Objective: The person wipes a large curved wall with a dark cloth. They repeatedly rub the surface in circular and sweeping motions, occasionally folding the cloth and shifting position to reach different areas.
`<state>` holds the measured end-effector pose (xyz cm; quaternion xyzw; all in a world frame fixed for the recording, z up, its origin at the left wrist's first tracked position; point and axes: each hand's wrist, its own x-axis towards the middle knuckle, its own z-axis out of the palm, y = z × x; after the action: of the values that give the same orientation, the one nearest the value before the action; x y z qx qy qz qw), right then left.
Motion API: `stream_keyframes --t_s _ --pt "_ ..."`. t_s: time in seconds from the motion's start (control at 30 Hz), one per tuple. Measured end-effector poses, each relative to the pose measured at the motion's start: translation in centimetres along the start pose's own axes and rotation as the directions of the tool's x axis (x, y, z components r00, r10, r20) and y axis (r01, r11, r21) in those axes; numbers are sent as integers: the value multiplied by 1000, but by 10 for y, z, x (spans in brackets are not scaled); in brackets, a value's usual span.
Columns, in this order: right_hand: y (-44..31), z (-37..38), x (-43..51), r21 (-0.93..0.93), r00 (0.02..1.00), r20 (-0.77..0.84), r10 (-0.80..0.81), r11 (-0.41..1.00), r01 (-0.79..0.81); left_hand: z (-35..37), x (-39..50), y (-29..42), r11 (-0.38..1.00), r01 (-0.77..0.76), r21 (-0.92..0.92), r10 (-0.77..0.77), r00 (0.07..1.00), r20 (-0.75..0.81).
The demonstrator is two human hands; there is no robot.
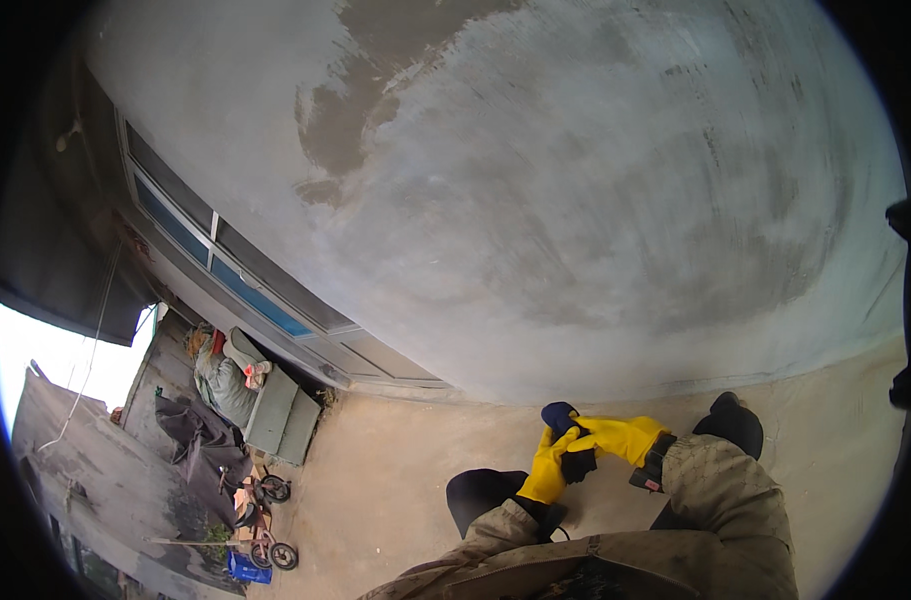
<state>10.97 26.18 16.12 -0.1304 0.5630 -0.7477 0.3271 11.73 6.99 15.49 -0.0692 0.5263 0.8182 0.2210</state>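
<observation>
Both hands wear yellow rubber gloves and meet low in front of my body. My left hand (547, 466) grips a dark blue cloth-like item (559, 415) from the near side, and my right hand (622, 436) holds it from the right. A black, ragged-edged part (577, 466) hangs below the fingers; whether it belongs to the same item I cannot tell. Beyond the hands rises a grey plastered wall (575, 247), blotched with darker, damp-looking patches (339, 124).
A door or window frame with blue panes (256, 296) is set into the wall at left. Farther left are a grey cabinet-like box (283, 416), a covered heap (226, 386), a small bicycle (264, 517) and a blue bag (249, 568). Underfoot is a tan concrete floor (380, 480).
</observation>
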Motion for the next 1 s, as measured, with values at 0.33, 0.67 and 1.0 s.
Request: stream_keyframes --t_s 0.33,0.67,1.0 --pt "-22 3 -16 -377 986 54 -159 911 167 -2 -6 9 782 -489 386 434 872 227" --pt "-17 -4 -11 55 957 -36 -289 955 290 18 0 67 908 -355 224 373 927 -42" --pt "-4 -24 -4 -213 988 -106 -111 973 86 137 12 242 166 -928 334 916 270 295"
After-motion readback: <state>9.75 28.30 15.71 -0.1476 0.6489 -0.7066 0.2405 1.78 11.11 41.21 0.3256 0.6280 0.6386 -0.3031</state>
